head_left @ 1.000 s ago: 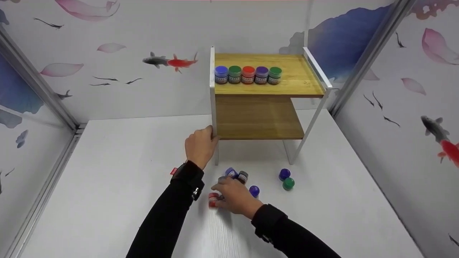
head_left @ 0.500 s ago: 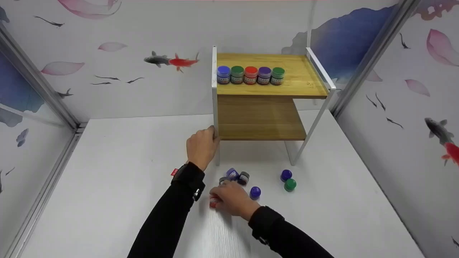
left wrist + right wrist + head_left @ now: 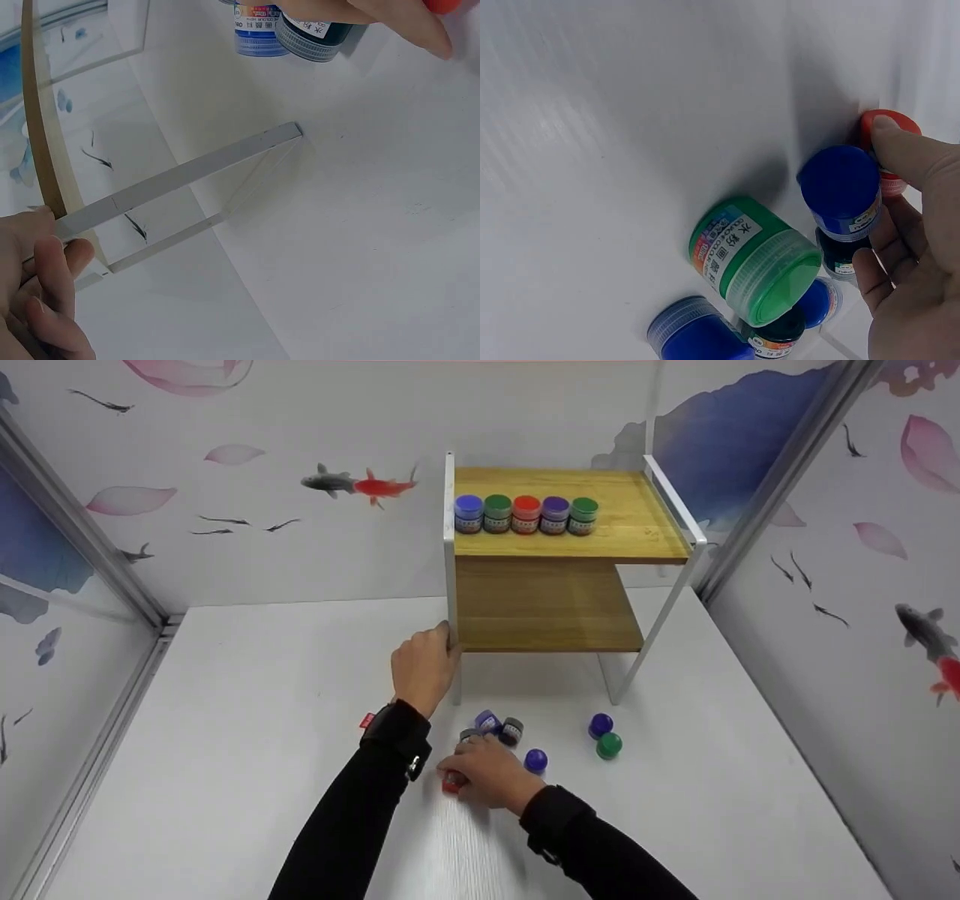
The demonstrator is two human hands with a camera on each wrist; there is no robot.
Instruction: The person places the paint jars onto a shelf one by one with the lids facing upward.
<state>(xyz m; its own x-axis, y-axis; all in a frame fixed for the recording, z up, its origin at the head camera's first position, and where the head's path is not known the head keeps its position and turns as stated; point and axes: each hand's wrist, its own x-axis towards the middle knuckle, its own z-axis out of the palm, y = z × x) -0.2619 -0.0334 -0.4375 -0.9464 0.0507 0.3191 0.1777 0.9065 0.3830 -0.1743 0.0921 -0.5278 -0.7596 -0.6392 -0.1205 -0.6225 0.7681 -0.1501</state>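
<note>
My left hand grips the white left leg of a small two-tier shelf, fingers curled round it near the lower board. Low over the table, my right hand pinches a red-lidded paint jar between thumb and fingers; in the head view the hand covers part of it. Just beyond that hand lie a blue jar, a dark jar and another partly hidden jar. A blue-lidded jar stands to its right, large in the right wrist view.
Several paint jars with blue, green, red and purple lids line the left of the upper board, such as a red one. A blue jar and a green jar sit farther right on the white table. Printed walls enclose it.
My right hand has closed round the red-lidded jar, which now shows less beneath the fingers. My left hand keeps its grip on the shelf leg; the view has shifted slightly.
</note>
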